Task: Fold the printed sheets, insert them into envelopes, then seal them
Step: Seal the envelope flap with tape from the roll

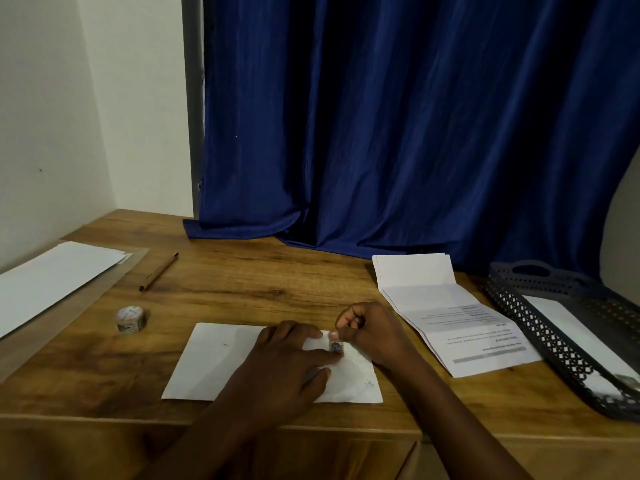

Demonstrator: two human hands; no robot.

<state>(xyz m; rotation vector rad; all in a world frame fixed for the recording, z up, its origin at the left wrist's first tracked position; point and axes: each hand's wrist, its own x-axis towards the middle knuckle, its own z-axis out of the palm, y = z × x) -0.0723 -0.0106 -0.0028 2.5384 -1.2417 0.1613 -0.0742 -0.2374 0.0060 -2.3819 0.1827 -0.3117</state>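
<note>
1. The envelope [221, 362] lies flat near the front edge of the counter [263, 285], with a small piece of patterned tape [335, 347] at its flap.
2. The left hand [287, 362] lies spread on the envelope, fingers fairly straight, a fingertip pressing beside the tape. The right hand [367, 329] is curled, thumb and fingers seemingly pinching the tape's upper end.
3. Risk: if the left hand eases off, the envelope could skid on the smooth wood and the tape land crooked or crease, leaving the flap partly open.
4. Risk: the tape could stick to the fingers and lift off again when the right hand draws away.
5. The flap edge and most of the tape sit under the hands, so how well it is sealed cannot be judged.
6. The tape roll [131, 318] stands to the left, well apart; a creased printed sheet [450, 317] lies to the right, its text too small to read.
7. The tray [540, 327] at far right is cut off by the frame.
</note>
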